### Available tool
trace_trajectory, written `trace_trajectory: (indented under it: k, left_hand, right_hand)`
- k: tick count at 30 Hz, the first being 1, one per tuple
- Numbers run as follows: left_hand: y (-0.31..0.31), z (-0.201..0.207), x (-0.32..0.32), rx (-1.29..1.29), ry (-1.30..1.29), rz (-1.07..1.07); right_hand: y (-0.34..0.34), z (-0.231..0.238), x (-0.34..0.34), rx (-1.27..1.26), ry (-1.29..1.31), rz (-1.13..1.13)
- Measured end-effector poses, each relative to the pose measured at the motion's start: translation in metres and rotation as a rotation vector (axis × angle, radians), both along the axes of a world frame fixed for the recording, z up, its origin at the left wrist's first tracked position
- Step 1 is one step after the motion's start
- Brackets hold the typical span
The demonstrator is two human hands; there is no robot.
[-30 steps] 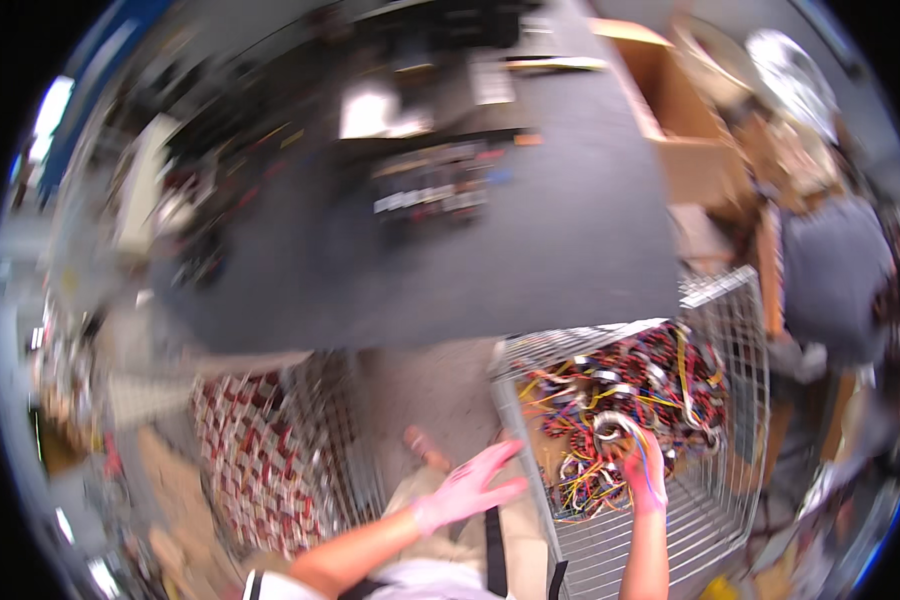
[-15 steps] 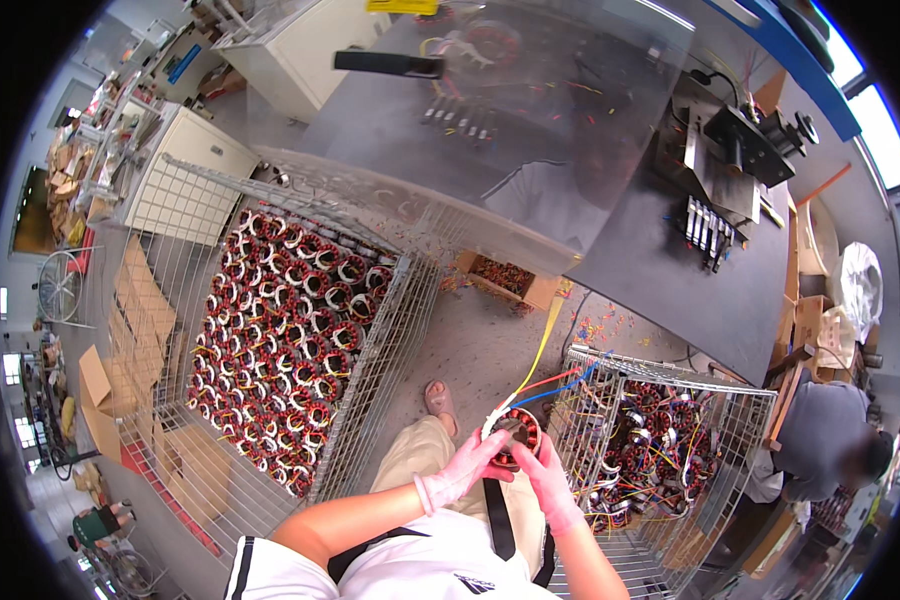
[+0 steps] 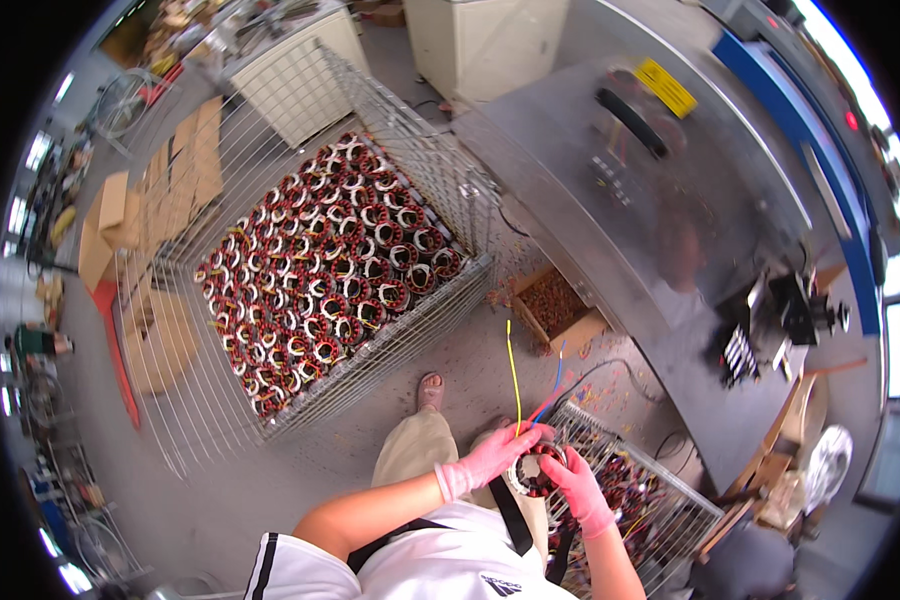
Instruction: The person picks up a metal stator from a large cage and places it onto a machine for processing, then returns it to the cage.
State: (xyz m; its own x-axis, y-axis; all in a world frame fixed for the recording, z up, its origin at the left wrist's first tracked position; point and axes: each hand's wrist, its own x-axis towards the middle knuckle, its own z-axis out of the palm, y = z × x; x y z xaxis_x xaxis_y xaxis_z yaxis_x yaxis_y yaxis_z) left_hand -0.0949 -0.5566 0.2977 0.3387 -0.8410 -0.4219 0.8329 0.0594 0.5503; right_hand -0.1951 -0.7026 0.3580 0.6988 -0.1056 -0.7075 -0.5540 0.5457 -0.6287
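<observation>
A ring-shaped motor stator [image 3: 535, 473] with dark red windings and a white band is held in front of my body. My left hand [image 3: 492, 458], in a pink glove, is closed at its upper left edge, where the leads come out. Closed on the right side of the ring is my right hand [image 3: 580, 490], gloved the same way. A long yellow lead [image 3: 514, 375] stands up from the stator, with a blue lead [image 3: 558, 375] and a red one beside it. The fingertips are partly hidden behind the ring.
A large wire cage [image 3: 370, 365] at left holds many stators in rows. A smaller wire cage [image 3: 660, 470] with more wired stators stands close by my right hand. Ahead are a cardboard box [image 3: 582, 330] of small scraps and a grey metal workbench [image 3: 670, 350] with a clear cover.
My view has swung to the right-hand tilt, so the cages and bench appear shifted. The stator has turned in my hands, and its leads now point more upward.
</observation>
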Motion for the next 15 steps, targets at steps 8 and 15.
trace_trajectory:
  k: [8, 15]
  left_hand:
    - [0.003, -0.017, -0.012, -0.101, 0.473, 0.45]
    - [0.017, -0.052, 0.011, -0.408, 0.513, 0.684]
  right_hand:
    - [0.008, -0.008, 0.032, -0.14, 0.098, 0.112]
    - [0.037, 0.007, 0.099, -0.157, 0.263, 0.267]
